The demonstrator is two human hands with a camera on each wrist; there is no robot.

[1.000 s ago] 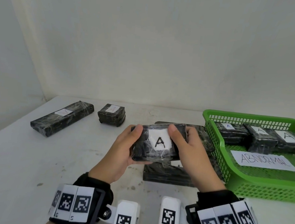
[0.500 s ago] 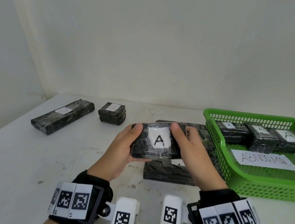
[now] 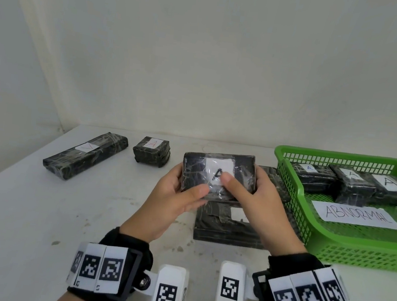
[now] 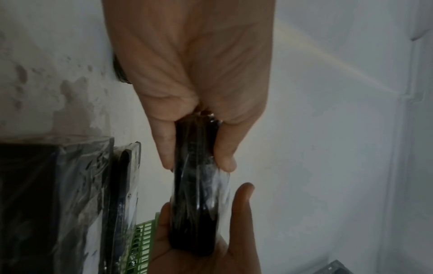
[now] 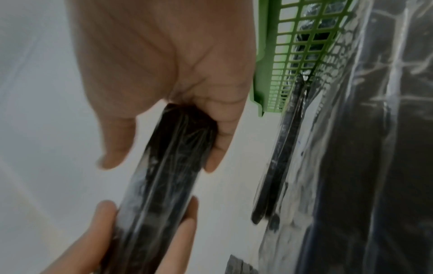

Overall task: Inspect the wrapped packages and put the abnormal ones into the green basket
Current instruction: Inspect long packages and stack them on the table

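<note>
Clearly mid-inspection: left hand (image 3: 174,197) and right hand (image 3: 256,201) each grip an end of the held package (image 3: 217,174) at frame centre, above the counter (image 3: 36,218).
Its label reads A under crinkled, glossy clear film over a flat black block; the next move is likely a short carry right, over the latticed plastic rim of the green basket (image 3: 354,252), among three A-labelled packages (image 3: 352,185) there.
</note>
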